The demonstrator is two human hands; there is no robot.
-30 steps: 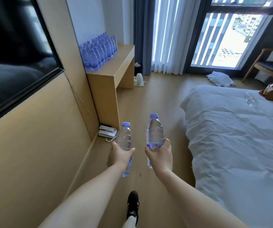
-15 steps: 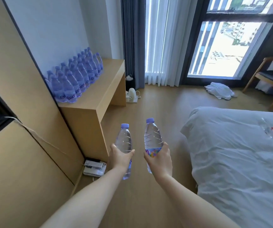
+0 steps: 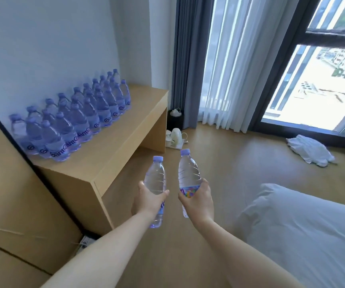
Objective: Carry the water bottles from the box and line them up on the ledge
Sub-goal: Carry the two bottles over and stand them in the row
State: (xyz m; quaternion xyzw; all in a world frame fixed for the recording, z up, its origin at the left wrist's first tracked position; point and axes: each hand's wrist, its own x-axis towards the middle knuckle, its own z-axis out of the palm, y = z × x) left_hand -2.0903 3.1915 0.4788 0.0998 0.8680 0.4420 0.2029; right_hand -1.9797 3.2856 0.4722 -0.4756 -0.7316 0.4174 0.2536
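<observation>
Two clear plastic water bottles with lilac caps are carried upright over the light wooden floor (image 3: 240,179): the left hand (image 3: 146,201) grips one bottle (image 3: 155,181) round its middle, the right hand (image 3: 197,201) clasps the other (image 3: 188,175) at its coloured label. Ahead on the left, rows of matching bottles (image 3: 74,119) stand along the wall on the pale wooden counter (image 3: 126,138). A white-sheeted bed (image 3: 302,231) lies to the right, with grey curtains (image 3: 190,59) and a tall window (image 3: 316,80) beyond.

Two held bottles (image 3: 155,181), roughly two dozen ledge bottles (image 3: 80,121)
</observation>
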